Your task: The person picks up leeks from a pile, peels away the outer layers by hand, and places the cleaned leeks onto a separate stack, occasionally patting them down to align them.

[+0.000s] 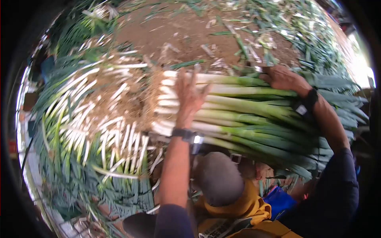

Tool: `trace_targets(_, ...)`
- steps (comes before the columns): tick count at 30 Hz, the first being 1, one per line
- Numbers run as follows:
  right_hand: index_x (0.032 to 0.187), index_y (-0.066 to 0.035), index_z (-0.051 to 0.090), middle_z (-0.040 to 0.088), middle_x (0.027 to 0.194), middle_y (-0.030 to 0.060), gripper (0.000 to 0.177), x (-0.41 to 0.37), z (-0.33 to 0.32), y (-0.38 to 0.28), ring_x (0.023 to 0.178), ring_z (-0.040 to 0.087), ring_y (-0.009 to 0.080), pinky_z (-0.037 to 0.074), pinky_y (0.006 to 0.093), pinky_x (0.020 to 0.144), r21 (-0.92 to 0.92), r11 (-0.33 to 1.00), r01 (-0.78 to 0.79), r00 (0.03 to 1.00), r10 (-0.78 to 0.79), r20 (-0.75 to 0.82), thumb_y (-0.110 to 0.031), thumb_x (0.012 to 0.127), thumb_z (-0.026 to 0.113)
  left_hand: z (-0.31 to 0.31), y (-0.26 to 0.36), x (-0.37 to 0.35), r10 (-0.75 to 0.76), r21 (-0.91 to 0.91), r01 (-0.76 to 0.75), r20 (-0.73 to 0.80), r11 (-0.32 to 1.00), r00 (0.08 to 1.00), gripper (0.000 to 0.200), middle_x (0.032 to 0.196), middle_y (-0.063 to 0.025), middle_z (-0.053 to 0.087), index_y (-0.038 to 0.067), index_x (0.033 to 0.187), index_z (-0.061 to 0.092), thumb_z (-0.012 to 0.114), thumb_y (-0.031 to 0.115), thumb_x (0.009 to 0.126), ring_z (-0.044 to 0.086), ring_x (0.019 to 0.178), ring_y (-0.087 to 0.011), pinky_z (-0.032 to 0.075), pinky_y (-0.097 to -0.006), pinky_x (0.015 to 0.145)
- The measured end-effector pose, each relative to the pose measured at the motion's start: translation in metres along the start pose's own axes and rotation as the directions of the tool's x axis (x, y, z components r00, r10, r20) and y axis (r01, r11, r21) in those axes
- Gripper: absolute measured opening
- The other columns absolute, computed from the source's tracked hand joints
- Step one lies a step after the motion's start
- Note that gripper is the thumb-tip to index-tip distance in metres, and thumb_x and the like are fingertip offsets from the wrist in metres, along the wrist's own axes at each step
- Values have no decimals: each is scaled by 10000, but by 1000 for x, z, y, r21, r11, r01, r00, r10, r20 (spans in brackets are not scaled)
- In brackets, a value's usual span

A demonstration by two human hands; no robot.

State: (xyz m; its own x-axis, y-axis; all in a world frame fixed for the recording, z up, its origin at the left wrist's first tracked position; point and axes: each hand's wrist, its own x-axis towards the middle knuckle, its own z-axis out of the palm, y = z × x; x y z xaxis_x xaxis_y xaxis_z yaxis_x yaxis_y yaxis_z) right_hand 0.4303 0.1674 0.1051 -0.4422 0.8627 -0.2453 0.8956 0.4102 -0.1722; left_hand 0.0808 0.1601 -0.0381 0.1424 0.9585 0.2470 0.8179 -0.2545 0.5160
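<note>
A wide row of leeks [238, 105] lies side by side, white root ends to the left and green leaves to the right. Over the white shafts, close to the roots, is my left hand [189, 93], fingers spread and slightly blurred. My right hand [283, 77] is at the far edge of the row, on the green part, with its fingers bent around the outermost leek and the fingertips partly hidden. Brown, stringy roots [150, 99] fringe the left end of the row. A dark band with a square face sits on each wrist.
More leeks [123, 142] with thin white shafts are piled at the left, roots inward. Brown soil [158, 27] strewn with leaf scraps stretches behind the row. Cut green leaves [293, 27] are heaped at the far right. Yellow cloth [238, 206] and a rounded grey shape [220, 178] are in front.
</note>
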Motion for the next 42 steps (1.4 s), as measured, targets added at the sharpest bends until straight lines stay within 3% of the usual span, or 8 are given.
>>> trace_targets(10, 1197, -57, 714, 722, 1063, 237, 725, -83, -88, 34, 1045, 675, 404, 502, 501, 916, -33, 950, -310, 917, 307, 254, -705, 909, 560, -8, -5, 9, -57, 95, 42, 156, 995, 986, 833, 1650, -307, 187, 143, 1553, 414, 638, 625, 911, 168, 1534, -472, 168, -584, 1229)
trace_targets(18, 1125, -39, 717, 711, 803, 197, 741, -131, -114, 1, 854, 701, 398, 518, 492, 811, -361, 855, -372, 883, 446, 148, -703, 796, 690, -9, -6, 10, -88, 74, 76, 184, 994, 979, 881, 1664, -281, 171, 158, 1573, 380, 658, 641, 890, 131, 1546, -465, 157, -580, 1235)
trace_targets(23, 1334, -39, 597, 719, 992, 241, 789, -181, -124, 32, 958, 699, 413, 496, 490, 918, -57, 922, -383, 907, 387, 167, -578, 785, 772, -9, -5, 10, -88, 76, 75, 190, 994, 978, 861, 1667, -270, 177, 160, 1567, 387, 674, 610, 892, 138, 1543, -470, 156, -583, 1233)
trace_targets(27, 1453, -97, 490, 665, 1114, 264, 801, -216, -67, 46, 1031, 657, 422, 494, 518, 885, 55, 978, -201, 957, 208, -202, -650, 893, 638, -6, -9, 10, -71, 66, 61, 160, 996, 985, 845, 1666, -273, 175, 168, 1562, 392, 686, 590, 892, 151, 1536, -479, 157, -582, 1231)
trace_targets(30, 1461, -66, 483, 636, 1128, 251, 795, -216, -52, 50, 1073, 624, 405, 471, 521, 929, 115, 950, -290, 933, 308, -188, -637, 922, 609, -8, -8, 10, -57, 61, 48, 159, 997, 986, 833, 1665, -277, 174, 164, 1558, 396, 683, 584, 898, 158, 1532, -486, 159, -583, 1229)
trace_targets(35, 1244, 42, 660, 666, 1155, 273, 754, -212, -27, 64, 1121, 640, 393, 478, 472, 938, 301, 903, -307, 890, 385, -246, -645, 942, 581, -9, -9, 10, -59, 88, 44, 177, 995, 982, 821, 1659, -285, 181, 162, 1555, 397, 674, 582, 907, 159, 1530, -489, 161, -588, 1227)
trace_targets(39, 1178, 36, 694, 718, 923, 243, 834, -205, -63, 46, 930, 705, 404, 526, 485, 832, 241, 828, -506, 858, 511, 48, -740, 902, 562, -11, -6, 11, -65, 78, 50, 201, 996, 977, 827, 1657, -292, 174, 163, 1562, 383, 665, 588, 911, 150, 1532, -489, 157, -594, 1228)
trace_targets(42, 928, 43, 721, 647, 979, 208, 737, -207, -103, 23, 953, 654, 364, 488, 475, 837, -179, 792, -583, 796, 601, 69, -686, 839, 667, -14, -4, 12, -72, 78, 56, 219, 995, 973, 836, 1657, -295, 169, 166, 1568, 372, 660, 596, 912, 144, 1534, -486, 151, -594, 1229)
